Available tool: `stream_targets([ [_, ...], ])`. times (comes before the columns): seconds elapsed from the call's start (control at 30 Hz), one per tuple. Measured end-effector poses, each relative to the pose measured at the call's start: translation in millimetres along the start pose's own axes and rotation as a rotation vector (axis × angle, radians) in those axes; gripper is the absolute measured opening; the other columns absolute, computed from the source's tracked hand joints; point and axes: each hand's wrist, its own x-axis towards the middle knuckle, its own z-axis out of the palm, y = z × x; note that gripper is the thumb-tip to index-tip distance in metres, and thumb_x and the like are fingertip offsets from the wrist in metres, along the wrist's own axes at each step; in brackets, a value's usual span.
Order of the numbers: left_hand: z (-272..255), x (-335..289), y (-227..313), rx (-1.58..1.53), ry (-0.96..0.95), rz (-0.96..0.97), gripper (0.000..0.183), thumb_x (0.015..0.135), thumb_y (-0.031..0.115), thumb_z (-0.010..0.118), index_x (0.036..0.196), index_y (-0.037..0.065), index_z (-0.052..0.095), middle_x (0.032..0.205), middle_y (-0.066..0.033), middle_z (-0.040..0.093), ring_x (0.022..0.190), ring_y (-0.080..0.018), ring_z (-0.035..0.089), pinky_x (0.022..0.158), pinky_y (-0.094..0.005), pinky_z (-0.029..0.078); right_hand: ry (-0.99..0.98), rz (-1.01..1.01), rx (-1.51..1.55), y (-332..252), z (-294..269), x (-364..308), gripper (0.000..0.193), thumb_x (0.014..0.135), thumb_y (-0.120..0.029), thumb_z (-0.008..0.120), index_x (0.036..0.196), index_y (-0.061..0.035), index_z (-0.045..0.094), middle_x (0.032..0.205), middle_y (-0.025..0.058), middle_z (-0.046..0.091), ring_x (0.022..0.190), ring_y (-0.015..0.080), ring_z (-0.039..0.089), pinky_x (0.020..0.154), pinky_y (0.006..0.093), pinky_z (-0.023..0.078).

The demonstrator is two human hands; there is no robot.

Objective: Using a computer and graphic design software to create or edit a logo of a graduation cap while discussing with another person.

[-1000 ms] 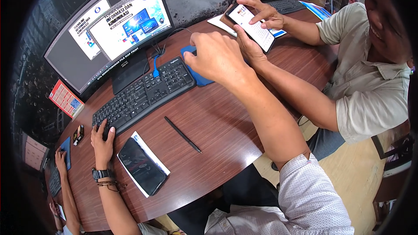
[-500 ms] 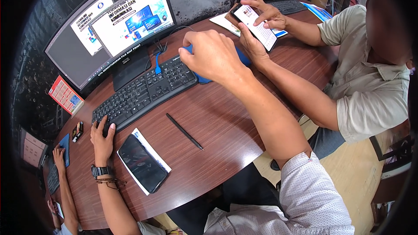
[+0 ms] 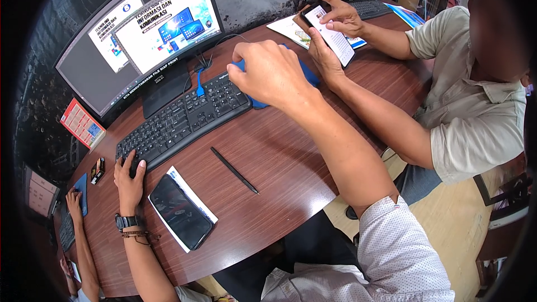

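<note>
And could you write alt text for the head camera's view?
A person's left hand rests on a keyboard before a lit monitor, the right hand over a blue mat. A pen lies on the desk beside a phone on white paper; at right, a co-worker handles another phone.

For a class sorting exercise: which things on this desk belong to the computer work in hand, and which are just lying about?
Seem to belong:
- black keyboard, under the left hand
- blue mouse pad, by the right hand
- lit monitor

Lying about:
- black pen
- smartphone, on white paper
- desk calendar
- small box
</note>
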Motion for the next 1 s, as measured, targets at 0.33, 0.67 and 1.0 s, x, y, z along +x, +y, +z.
stream_targets([
  [0.33,2.4,0.7,-1.2,0.004,0.005,0.017,0.051,0.095,0.043,0.062,0.14,0.019,0.057,0.151,-0.0303,0.035,0.142,-0.0427,0.031,0.117,-0.0497,0.022,0.039,-0.013,0.002,-1.8,-0.2,-1.6,0.02,0.081,-0.02,0.065,0.082,-0.001,0.072,0.079,0.023,0.07,0.076,0.0407,0.069,0.07,0.0494,0.056],
  [0.67,0.6,0.4,-0.3,-0.003,0.007,0.009,0.052,0.095,0.042,0.062,0.141,0.019,0.056,0.15,-0.0304,0.036,0.142,-0.0428,0.031,0.117,-0.049,0.022,0.022,-0.007,-0.02,2.2,2.4,-0.2,0.025,0.083,-0.026,0.068,0.09,-0.003,0.072,0.077,0.0205,0.07,0.077,0.0389,0.07,0.073,0.0478,0.055],
  [1.0,4.3,-0.4,-9.4,-0.001,0.024,0.026,0.051,0.095,0.041,0.062,0.141,0.018,0.056,0.15,-0.0305,0.036,0.141,-0.0432,0.032,0.117,-0.0496,0.022,0.065,-0.047,0.03,-0.7,2.1,-1.8,0.019,0.08,-0.02,0.067,0.078,-0.0007,0.071,0.074,0.0222,0.069,0.073,0.0405,0.07,0.068,0.0487,0.056],
])
